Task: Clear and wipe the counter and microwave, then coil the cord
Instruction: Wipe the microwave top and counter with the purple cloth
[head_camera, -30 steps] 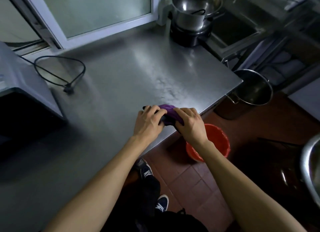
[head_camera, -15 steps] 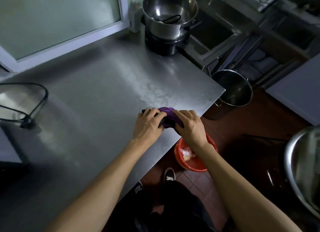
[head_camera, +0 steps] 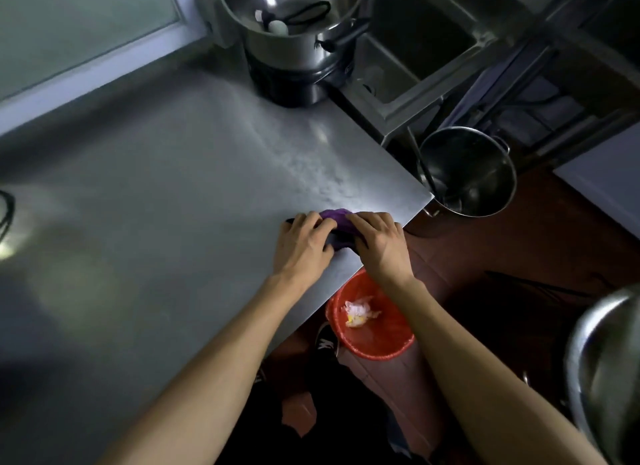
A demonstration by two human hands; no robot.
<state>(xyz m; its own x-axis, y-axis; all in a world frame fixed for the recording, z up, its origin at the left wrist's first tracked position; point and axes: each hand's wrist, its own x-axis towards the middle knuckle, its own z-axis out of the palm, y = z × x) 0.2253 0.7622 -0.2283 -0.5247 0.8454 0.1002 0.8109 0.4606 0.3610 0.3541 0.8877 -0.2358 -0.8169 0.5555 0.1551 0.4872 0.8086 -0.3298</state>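
Dim kitchen, and the steel worktop (head_camera: 145, 194) fills most of the left and middle of the frame, with a smeary streak running toward its right corner. Compared with a second ago our view has swung right: the microwave has dropped out of the left side completely, and only a sliver of the cord (head_camera: 6, 211) shows at the far left edge. The hands have barely shifted though.

The left hand (head_camera: 304, 244) and right hand (head_camera: 379, 244) sit side by side near the worktop's front edge, right of centre, fingers curled down over the bunched purple cloth (head_camera: 336, 227), which lies on the steel between them. Looks to us like we're gathering the cloth, or pushing crumbs to the edge, since the red bin (head_camera: 372, 336) with some scraps in it sits on the floor right below.

A steel pot (head_camera: 294, 24) on a black base stays at top centre, and another pot (head_camera: 471, 173) sits off the right corner. So the wiping is mid-way; microwave and cord coiling look undone.
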